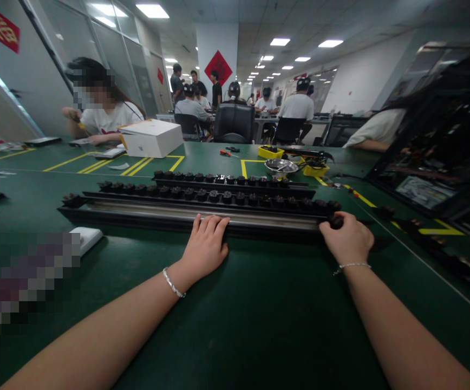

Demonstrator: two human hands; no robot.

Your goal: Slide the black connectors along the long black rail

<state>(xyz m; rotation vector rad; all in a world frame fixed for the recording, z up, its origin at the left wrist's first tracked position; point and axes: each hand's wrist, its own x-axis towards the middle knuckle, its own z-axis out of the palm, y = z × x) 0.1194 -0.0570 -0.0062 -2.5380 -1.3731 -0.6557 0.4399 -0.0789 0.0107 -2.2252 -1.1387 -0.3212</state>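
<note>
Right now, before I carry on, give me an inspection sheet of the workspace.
Surface: green tabletop with yellow line markings.
Job's things: long black channel; rows of dark round pieces behind it.
Clutter: white box, metal bowl, yellow bin, orange-handled tool.
Hands: left hand rests on the channel's near edge; right hand pinches what looks like a dark round part at its right end.
Cables: none made out for certain.
Surroundings: people and chairs beyond the table.

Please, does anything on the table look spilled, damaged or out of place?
Nothing stands out: I see no spill or damage. The long black rail under the left hand looks straight; the pixelated patch cannot be judged.
</note>
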